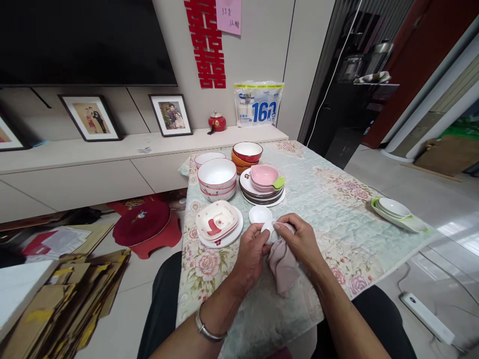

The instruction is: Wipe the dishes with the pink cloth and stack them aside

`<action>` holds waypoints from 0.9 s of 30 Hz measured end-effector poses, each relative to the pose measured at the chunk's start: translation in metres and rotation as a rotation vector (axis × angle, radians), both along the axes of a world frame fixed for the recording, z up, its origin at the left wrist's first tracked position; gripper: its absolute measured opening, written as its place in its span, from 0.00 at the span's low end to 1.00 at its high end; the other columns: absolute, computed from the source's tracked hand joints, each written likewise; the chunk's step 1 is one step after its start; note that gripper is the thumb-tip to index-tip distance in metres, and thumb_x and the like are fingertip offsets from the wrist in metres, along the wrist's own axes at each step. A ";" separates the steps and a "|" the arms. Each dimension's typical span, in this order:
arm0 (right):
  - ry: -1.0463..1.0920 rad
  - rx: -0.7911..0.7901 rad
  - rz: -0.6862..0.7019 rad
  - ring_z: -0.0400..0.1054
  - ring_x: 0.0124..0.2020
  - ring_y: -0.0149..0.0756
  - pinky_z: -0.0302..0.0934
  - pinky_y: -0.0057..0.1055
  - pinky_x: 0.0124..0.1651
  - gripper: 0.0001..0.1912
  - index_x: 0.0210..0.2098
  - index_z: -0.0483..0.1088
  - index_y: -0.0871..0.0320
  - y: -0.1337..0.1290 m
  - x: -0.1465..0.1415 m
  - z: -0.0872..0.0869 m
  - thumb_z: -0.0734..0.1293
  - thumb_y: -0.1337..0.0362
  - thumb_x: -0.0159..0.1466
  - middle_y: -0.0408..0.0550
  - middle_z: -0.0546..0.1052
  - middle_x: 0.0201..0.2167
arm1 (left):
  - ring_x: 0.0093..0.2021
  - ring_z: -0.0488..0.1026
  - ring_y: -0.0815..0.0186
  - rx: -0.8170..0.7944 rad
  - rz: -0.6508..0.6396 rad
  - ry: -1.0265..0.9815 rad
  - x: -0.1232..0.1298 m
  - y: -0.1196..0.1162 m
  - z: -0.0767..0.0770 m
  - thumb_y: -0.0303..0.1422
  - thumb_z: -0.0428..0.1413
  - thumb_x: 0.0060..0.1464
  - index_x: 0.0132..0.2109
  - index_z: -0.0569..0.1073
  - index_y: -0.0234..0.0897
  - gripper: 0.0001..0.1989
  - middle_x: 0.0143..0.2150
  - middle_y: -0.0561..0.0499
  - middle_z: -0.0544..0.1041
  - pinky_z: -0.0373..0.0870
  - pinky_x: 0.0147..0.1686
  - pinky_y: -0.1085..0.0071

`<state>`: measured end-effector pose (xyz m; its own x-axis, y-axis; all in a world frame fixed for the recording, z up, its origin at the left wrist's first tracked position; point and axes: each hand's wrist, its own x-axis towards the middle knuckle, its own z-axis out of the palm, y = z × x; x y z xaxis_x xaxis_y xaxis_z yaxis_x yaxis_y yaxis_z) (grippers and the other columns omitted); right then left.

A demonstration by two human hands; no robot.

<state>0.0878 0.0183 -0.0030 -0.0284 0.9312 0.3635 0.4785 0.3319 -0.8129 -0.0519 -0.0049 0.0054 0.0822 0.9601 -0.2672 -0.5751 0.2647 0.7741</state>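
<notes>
Above the near part of the table, my left hand [252, 252] grips a small white bowl [267, 230] by its left side. My right hand [298, 238] is closed on a greyish-pink cloth [283, 271], pressing it against the bowl's right side; the cloth's loose end hangs below. Just beyond my fingers stands another small white bowl [260, 214]. Left of it, a squarish dish with a red cartoon pattern [217, 219] rests on a white plate [232, 237]. Behind are a stack of white bowls with red rims [217, 174] and a stack of plates [262, 198] topped by pink dishes [265, 175].
Orange and red bowls [247, 152] are stacked at the table's far side. White dishes on a green-edged tray [396, 212] sit near the right edge. A floral tablecloth [322, 184] covers the table. On the floor are a red stool [144, 227], flattened cardboard [63, 299] and a power strip [426, 316].
</notes>
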 end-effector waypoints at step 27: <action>0.036 -0.015 -0.097 0.69 0.32 0.37 0.60 0.32 0.36 0.07 0.32 0.73 0.57 -0.001 0.001 0.003 0.66 0.61 0.62 0.45 0.76 0.30 | 0.29 0.71 0.69 0.007 -0.027 -0.089 0.000 -0.001 -0.003 0.33 0.67 0.39 0.33 0.72 0.35 0.14 0.30 0.53 0.76 0.69 0.30 0.73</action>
